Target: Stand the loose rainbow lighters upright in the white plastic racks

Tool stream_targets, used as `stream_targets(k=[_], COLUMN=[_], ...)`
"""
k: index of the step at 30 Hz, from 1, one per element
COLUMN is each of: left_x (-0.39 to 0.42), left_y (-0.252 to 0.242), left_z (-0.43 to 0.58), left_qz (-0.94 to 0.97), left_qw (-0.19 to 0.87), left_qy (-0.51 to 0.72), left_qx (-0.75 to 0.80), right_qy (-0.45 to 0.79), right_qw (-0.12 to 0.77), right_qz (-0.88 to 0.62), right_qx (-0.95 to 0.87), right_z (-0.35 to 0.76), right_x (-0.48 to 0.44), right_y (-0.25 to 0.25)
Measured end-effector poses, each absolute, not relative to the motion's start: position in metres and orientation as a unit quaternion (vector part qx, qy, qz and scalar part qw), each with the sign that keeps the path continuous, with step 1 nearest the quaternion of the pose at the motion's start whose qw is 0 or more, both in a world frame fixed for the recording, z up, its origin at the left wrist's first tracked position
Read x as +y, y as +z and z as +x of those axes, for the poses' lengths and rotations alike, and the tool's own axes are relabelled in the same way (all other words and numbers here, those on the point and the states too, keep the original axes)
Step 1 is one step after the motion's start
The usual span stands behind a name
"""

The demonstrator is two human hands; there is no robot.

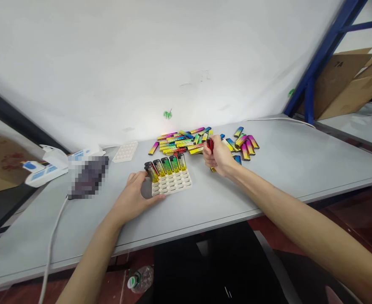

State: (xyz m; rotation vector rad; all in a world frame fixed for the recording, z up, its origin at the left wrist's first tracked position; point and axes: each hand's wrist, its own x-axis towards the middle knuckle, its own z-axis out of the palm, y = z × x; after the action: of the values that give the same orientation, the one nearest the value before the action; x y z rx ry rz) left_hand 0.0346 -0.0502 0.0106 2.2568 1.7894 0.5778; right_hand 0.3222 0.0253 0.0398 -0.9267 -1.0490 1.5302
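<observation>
A cream slotted tray [173, 184] lies on the grey table [277, 169] with several colourful lighters [166, 165] standing upright in its far row. My left hand [134, 197] rests at the tray's left edge, fingers spread against it. My right hand [218, 157] is closed in a fist around a red lighter [210, 145], just right of the tray. Behind it lies a loose pile of iridescent lighters [186, 142], with another cluster [244, 143] to the right.
A second cream tray [125, 151] lies at the back left beside a blurred dark object [87, 176] and a white and blue device [51, 166] with a cable. Blue shelving [319, 63] and cardboard boxes [347, 80] stand at the right. A plastic bottle [140, 279] lies below the table.
</observation>
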Motion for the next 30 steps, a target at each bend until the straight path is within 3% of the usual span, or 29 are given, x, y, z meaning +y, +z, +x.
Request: stream_targets(k=[10, 20, 30], left_x=[-0.048, -0.049, -0.049], left_y=[0.009, 0.008, 0.007], left_z=[0.036, 0.037, 0.036], left_qz=[0.768, 0.775, 0.787], left_qw=[0.099, 0.096, 0.098], left_qy=[0.197, 0.209, 0.203], left_qx=[0.601, 0.588, 0.575], right_qy=[0.597, 0.382, 0.213], right_qw=[0.548, 0.473, 0.377], right_qz=[-0.352, -0.293, -0.307], right_qx=[-0.468, -0.738, -0.847], right_z=[0.321, 0.293, 0.253], right_x=[0.030, -0.008, 0.001], right_y=[0.030, 0.049, 0.014])
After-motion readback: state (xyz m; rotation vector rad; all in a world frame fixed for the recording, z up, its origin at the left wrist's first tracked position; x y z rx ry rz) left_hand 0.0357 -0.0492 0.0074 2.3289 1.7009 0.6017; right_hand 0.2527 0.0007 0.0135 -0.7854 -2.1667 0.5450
